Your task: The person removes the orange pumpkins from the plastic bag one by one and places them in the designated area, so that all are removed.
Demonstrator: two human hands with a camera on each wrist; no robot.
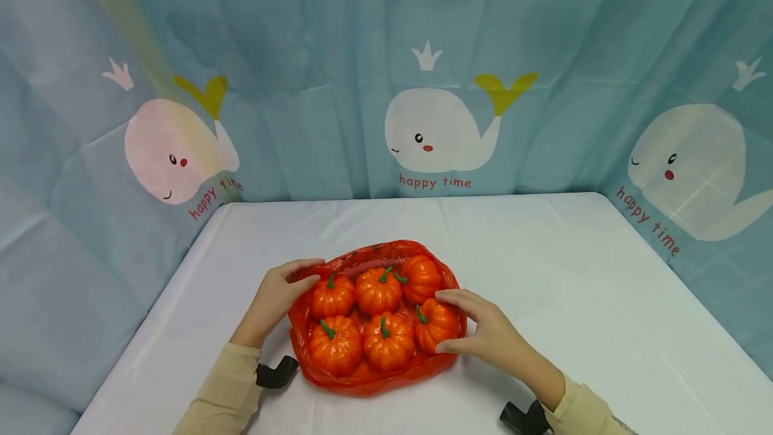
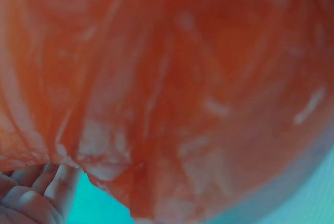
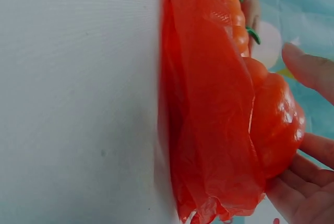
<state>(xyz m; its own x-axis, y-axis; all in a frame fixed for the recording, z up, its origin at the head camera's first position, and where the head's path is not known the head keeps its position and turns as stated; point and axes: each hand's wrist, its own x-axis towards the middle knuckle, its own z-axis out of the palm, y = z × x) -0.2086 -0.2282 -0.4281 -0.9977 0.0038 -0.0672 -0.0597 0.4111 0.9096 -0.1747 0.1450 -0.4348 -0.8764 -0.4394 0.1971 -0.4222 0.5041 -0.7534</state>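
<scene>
Several small orange pumpkins (image 1: pixel 389 342) with green stems sit in a red plastic bag (image 1: pixel 368 388) whose mouth is spread wide on the table. My left hand (image 1: pixel 274 297) is at the bag's far left rim, fingers extended along it beside a pumpkin (image 1: pixel 333 295). Red film fills most of the left wrist view, with the fingers (image 2: pixel 39 195) partly hidden behind it. My right hand (image 1: pixel 489 331) spans the rightmost pumpkin (image 1: pixel 437 325), thumb and fingers spread. In the right wrist view its fingers (image 3: pixel 305 179) touch that pumpkin, while the thumb (image 3: pixel 308 70) stands apart from it.
A white-covered table (image 1: pixel 543 254) bears the bag. Blue curtains (image 1: pixel 338 133) printed with whales enclose its back and sides. Black wrist mounts show at the left sleeve (image 1: pixel 223 381) and the right sleeve (image 1: pixel 582 408).
</scene>
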